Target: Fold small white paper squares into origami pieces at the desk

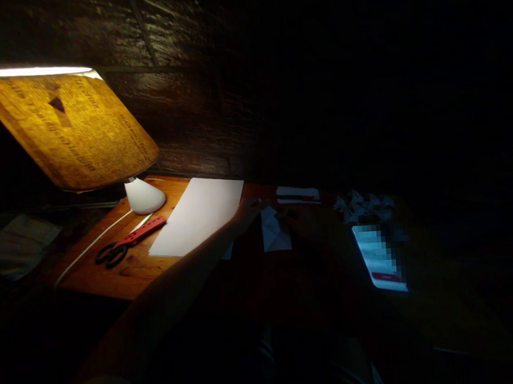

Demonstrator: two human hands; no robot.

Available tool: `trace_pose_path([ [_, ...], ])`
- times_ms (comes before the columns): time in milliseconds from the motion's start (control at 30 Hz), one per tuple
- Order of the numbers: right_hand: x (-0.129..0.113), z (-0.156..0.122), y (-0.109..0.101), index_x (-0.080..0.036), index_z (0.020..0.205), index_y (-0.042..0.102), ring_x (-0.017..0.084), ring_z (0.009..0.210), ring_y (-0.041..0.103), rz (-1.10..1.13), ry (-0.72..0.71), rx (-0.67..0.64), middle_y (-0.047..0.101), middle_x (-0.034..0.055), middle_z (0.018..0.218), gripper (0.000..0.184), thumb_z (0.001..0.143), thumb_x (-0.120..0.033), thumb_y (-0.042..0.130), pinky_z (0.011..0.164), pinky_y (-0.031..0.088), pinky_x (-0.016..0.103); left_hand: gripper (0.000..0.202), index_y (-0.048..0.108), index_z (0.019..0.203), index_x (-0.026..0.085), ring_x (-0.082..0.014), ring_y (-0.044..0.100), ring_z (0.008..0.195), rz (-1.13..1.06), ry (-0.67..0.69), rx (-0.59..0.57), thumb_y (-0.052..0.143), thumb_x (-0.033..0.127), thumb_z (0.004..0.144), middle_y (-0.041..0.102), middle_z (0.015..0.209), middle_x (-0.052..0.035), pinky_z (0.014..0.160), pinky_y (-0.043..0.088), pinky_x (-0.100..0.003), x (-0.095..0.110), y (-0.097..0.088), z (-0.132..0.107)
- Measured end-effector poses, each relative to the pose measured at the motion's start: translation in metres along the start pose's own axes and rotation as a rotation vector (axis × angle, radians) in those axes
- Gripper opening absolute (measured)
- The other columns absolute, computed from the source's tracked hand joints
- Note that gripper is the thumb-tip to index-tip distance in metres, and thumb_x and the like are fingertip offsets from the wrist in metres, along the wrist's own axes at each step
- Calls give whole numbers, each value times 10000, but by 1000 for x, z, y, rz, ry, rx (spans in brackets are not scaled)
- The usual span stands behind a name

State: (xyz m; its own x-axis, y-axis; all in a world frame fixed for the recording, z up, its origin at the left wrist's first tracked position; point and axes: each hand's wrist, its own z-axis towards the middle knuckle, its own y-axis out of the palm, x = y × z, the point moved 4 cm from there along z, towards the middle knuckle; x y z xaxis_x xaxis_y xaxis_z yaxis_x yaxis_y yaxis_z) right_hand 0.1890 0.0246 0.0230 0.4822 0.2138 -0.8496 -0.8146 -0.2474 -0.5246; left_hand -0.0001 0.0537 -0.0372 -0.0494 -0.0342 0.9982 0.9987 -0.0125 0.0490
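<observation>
A small white paper with crease lines [276, 237] lies on the wooden table between my hands. My left hand [247, 209] is at its upper left corner, fingers drawn together on the edge. At the upper right edge, my right hand [298, 217] is bent over the paper with its fingers closed on it; deep shadow hides most of this hand. A stack of white sheets [201, 215] lies to the left, with my left forearm crossing its lower right corner. Part of another white piece shows under that forearm.
A lit lamp with a yellow printed shade [74, 128] and white base [144, 196] stands left. Black-handled scissors [115, 253] lie near a red strip with holes [143, 231]. A glowing phone [375, 254], folded white papers [365, 205] and a white card [298, 193] are right.
</observation>
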Motion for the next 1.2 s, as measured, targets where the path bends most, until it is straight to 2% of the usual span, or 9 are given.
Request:
trace_pose_path([
  [133,-17,-9,-10,-187,730,729,200,736,682,-163,-9,4,786,55,792,203,918,-263,725,691,519,276,696,505,528,190,-82,376,526,41,41,11,878,756,683,441,530,42,520,239,-263,3,0,-1],
  [267,-35,-17,-16,-215,778,779,226,770,707,-250,-11,0,820,56,850,178,933,-286,730,704,538,296,726,486,538,197,-75,351,519,41,39,44,877,796,655,393,525,60,519,212,-268,4,-1,-2],
  [367,-39,-17,-18,-208,771,777,241,810,735,-255,46,14,821,60,850,192,946,-237,704,729,552,306,674,561,587,180,-88,433,562,-13,75,9,897,758,666,486,565,46,539,298,-250,8,0,-3],
  [467,-41,-17,-21,-213,744,778,251,797,733,-322,54,24,817,62,834,255,974,-296,706,722,554,320,575,694,720,155,-123,560,657,-110,67,-82,941,669,652,652,692,7,627,425,-255,10,3,-3],
  [533,-42,-18,-23,-224,751,785,250,775,723,-367,46,38,817,56,829,258,978,-327,718,704,546,318,562,733,761,140,-134,585,679,-117,42,-107,965,633,621,690,729,-9,651,445,-263,9,3,-2],
  [767,-48,-21,-21,-215,800,826,248,781,725,-437,62,41,836,68,882,178,954,-291,775,710,548,318,589,679,657,160,-120,513,603,-105,24,-53,915,700,654,611,627,12,588,382,-267,4,1,0],
  [900,-50,-20,-20,-214,800,830,244,800,736,-426,50,12,840,62,894,149,935,-269,797,732,560,321,515,695,679,153,-119,531,603,-91,43,-32,901,624,715,616,623,13,603,397,-267,5,1,0],
  [1033,-50,-20,-18,-201,796,815,227,806,753,-291,47,-49,830,50,855,179,949,-187,725,733,569,298,441,717,673,146,-138,578,610,-150,3,-31,904,543,711,663,640,-9,622,422,-279,4,0,-1],
  [1200,-48,-21,-19,-214,838,844,255,808,747,-309,37,-55,823,54,843,144,936,-296,778,712,561,310,393,781,747,145,-163,625,665,-192,-19,-20,918,504,665,726,705,-31,663,455,-291,8,0,-3],
])
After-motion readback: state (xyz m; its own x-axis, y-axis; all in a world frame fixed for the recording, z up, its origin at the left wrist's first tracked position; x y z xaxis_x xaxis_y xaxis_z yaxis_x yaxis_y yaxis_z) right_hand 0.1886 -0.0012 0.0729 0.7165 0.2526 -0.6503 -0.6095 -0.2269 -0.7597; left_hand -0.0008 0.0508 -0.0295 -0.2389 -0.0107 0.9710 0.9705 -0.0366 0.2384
